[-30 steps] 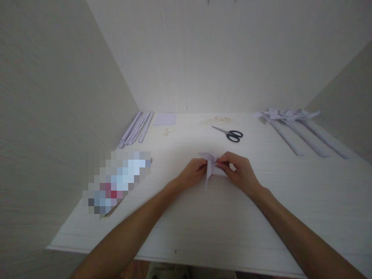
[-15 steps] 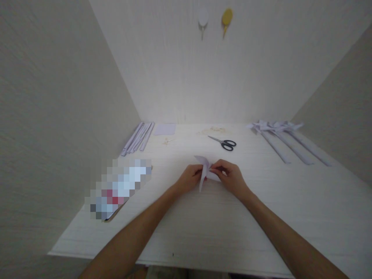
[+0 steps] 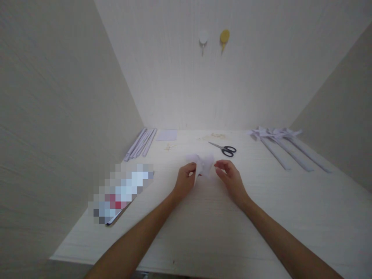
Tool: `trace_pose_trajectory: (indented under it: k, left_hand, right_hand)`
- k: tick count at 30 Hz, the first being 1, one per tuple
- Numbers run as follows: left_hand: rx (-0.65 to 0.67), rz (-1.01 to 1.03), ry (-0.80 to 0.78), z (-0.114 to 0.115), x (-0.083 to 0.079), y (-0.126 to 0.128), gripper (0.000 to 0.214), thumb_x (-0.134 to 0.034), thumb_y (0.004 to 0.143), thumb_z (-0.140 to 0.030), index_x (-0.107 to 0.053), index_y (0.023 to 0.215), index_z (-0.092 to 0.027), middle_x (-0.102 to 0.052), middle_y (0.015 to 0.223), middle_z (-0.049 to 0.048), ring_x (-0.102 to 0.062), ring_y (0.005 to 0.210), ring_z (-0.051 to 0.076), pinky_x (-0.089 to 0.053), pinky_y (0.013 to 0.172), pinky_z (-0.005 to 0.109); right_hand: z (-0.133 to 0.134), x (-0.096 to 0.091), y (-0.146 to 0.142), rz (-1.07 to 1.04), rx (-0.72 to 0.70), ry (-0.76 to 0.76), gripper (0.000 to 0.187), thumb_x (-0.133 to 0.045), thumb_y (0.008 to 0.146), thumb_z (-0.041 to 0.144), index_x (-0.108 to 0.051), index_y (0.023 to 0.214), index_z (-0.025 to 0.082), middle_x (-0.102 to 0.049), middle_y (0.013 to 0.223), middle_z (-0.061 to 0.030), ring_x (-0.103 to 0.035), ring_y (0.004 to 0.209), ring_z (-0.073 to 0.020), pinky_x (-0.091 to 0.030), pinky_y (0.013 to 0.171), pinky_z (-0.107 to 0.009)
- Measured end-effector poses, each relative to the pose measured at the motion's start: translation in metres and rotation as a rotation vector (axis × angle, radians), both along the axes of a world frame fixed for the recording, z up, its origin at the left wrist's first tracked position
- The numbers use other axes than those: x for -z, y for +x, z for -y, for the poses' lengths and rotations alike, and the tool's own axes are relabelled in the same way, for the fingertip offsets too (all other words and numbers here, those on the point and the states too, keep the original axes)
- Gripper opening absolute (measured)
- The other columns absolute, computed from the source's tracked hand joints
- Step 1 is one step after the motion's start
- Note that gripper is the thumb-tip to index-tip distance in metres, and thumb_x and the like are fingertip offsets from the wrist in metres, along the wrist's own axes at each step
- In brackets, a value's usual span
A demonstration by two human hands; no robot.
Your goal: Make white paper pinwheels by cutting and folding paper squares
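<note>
A pale paper pinwheel (image 3: pixel 205 164), slightly blurred, is held just above the table in front of me. My left hand (image 3: pixel 185 179) is closed on its left side, with some fingers hidden behind the paper. To the right of the blades is my right hand (image 3: pixel 231 180), its curled fingers and thumb a little apart; no thing shows between them. Beyond the hands lie black-handled scissors (image 3: pixel 227 150) with their blades pointing left.
Rolled paper sticks (image 3: pixel 141 144) and a square paper sheet (image 3: pixel 167 135) lie back left, near thin slivers (image 3: pixel 168 147). More slivers (image 3: pixel 217 136) lie behind the scissors. Several pinwheels on paper sticks (image 3: pixel 286 151) rest at right. A blurred-out phone-like object (image 3: pixel 123 193) lies left. Wall hooks (image 3: pixel 224 37) hang above.
My right hand has come away from the pinwheel's middle. The pinwheel has turned in my left hand, which has shifted slightly left. The whole view has tilted up a little.
</note>
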State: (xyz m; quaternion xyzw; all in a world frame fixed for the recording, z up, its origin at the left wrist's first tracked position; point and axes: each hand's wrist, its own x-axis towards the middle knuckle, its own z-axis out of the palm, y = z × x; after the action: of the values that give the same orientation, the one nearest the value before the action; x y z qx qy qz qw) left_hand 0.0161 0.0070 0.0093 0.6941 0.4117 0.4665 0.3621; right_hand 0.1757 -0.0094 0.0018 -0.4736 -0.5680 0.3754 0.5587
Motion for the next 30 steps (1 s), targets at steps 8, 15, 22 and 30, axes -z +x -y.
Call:
trace_pose_trajectory:
  k: [8, 15, 22, 30]
  left_hand:
    - [-0.057, 0.014, 0.068, 0.007, -0.006, 0.003, 0.014, -0.054, 0.068, -0.023, -0.061, 0.059, -0.014, -0.06, 0.066, 0.0028, -0.053, 0.063, 0.013, -0.041, 0.06, 0.024]
    - [-0.113, 0.011, 0.071, 0.003, 0.0, 0.002, 0.009, -0.057, 0.062, -0.017, -0.061, 0.055, -0.015, -0.062, 0.065, 0.0016, -0.055, 0.062, 0.014, -0.042, 0.062, 0.026]
    - [-0.167, 0.128, -0.092, 0.001, 0.0, 0.002, 0.007, -0.062, 0.057, -0.02, -0.059, 0.057, -0.013, -0.057, 0.057, -0.0009, -0.05, 0.057, 0.011, -0.041, 0.054, 0.022]
    - [-0.215, 0.357, -0.228, -0.006, 0.008, 0.001, 0.011, -0.061, 0.058, -0.023, -0.062, 0.059, -0.013, -0.06, 0.062, 0.0005, -0.051, 0.061, 0.012, -0.04, 0.063, 0.026]
  right_hand:
    - [-0.006, 0.0, 0.004, -0.365, -0.019, -0.179, 0.019, -0.052, 0.071, 0.037, -0.051, 0.078, 0.02, -0.055, 0.087, -0.0056, -0.053, 0.084, -0.0166, -0.043, 0.066, -0.028]
    - [-0.007, -0.002, 0.007, -0.579, 0.056, -0.239, 0.014, -0.062, 0.061, 0.031, -0.055, 0.067, 0.021, -0.054, 0.077, -0.0007, -0.051, 0.069, -0.0123, -0.04, 0.055, -0.022]
    - [-0.007, -0.003, 0.007, -0.637, 0.046, -0.264, 0.012, -0.065, 0.057, 0.028, -0.057, 0.063, 0.02, -0.054, 0.073, 0.0009, -0.048, 0.062, -0.0099, -0.037, 0.05, -0.02]
    - [-0.006, -0.003, 0.006, -0.674, 0.034, -0.274, 0.012, -0.066, 0.059, 0.027, -0.058, 0.063, 0.019, -0.054, 0.069, 0.0029, -0.047, 0.06, -0.0064, -0.035, 0.049, -0.017]
